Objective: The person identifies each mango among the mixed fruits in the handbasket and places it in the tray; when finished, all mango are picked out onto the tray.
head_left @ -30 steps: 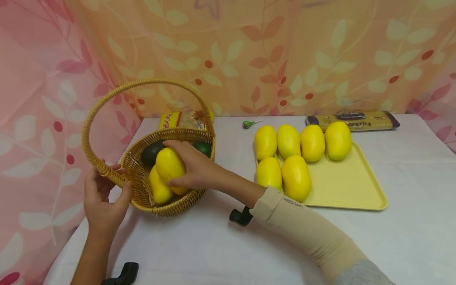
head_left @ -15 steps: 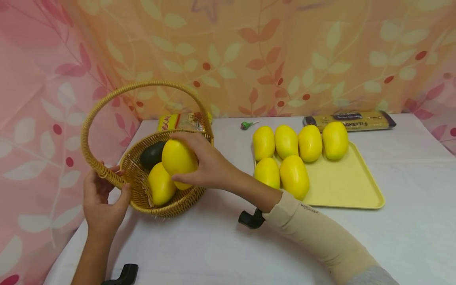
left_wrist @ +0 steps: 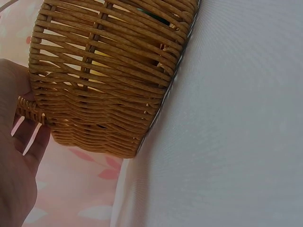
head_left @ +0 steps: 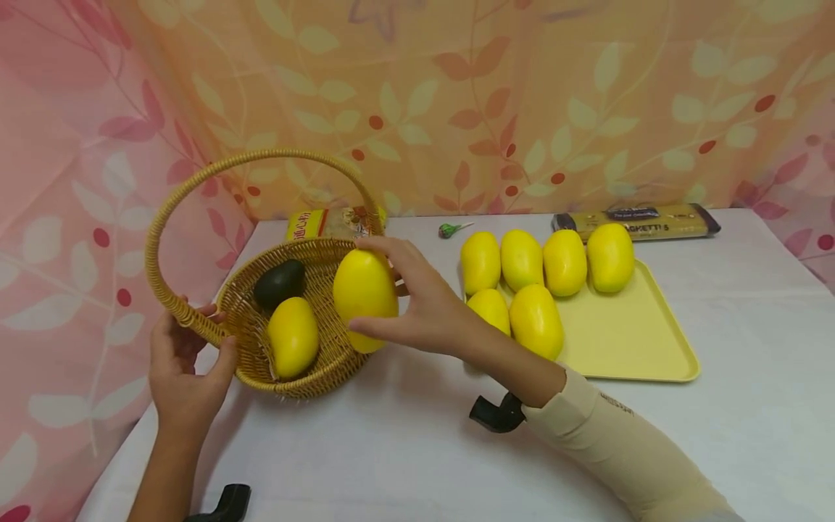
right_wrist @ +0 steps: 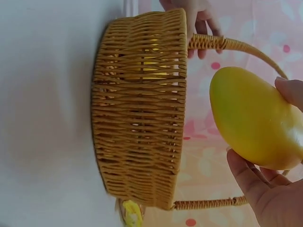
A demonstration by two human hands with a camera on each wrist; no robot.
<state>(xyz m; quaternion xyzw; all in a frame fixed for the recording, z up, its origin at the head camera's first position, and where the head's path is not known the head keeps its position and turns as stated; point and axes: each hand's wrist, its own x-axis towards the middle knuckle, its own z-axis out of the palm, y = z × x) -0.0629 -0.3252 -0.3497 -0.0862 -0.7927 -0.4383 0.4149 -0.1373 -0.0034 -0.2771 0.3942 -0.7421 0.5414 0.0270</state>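
Note:
In the head view my right hand (head_left: 427,308) holds a yellow mango (head_left: 367,293) over the right rim of the wicker basket (head_left: 331,373), thumb on the near side. The right wrist view has this mango (right_wrist: 253,120) above the basket's rim, apart from it. My left hand (head_left: 189,380) grips the base of the basket's arched handle (head_left: 156,250), fingers round it. Inside lie another yellow mango (head_left: 293,337) and a dark green fruit (head_left: 279,284) like an avocado. The basket's right inside is partly hidden by the held mango.
Several mangoes (head_left: 536,319) lie in two rows on a yellow tray (head_left: 626,337) at the right. Behind it rests a spaghetti pack (head_left: 646,222). A green lollipop (head_left: 448,230) and a yellow food packet (head_left: 333,222) lie at the back. Patterned cloth surrounds the white table.
My right hand has lifted the mango out of the basket and moved it right, uncovering the second mango. My left hand keeps its grip on the handle.

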